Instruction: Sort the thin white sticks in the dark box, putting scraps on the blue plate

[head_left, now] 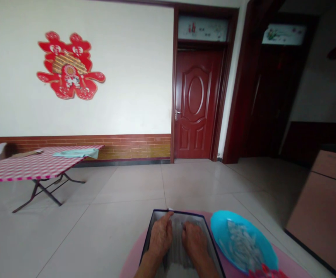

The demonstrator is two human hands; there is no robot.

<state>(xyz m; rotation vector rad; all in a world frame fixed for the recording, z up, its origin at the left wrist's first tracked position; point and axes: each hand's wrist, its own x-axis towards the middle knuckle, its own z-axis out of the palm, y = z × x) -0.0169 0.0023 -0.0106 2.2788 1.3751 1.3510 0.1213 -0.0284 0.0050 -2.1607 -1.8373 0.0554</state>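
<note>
A shallow box (179, 212) with a dark blue rim and pale inside stands in front of me. Long, slim, greyish see-through pieces (177, 247) lie lengthwise in it, slightly blurred. Inside the box's left half is my left hand (159, 236), one finger reaching toward the far rim and the others curled in. My right hand (195, 240) is at the right half, its fingers bent down among the pieces. Both hands look closed, but what lies under the fingers is hidden. Close to my right hand, a bright blue basin (221, 231) holds many similar whitish pieces (244, 245).
The box and basin rest on a pink round surface (135, 247). Something red (268, 272) lies by the basin's near edge. A low folding table (48, 164) with checked cloth stands left, a pinkish cabinet (324, 208) right. A dark red door (198, 104) is ahead.
</note>
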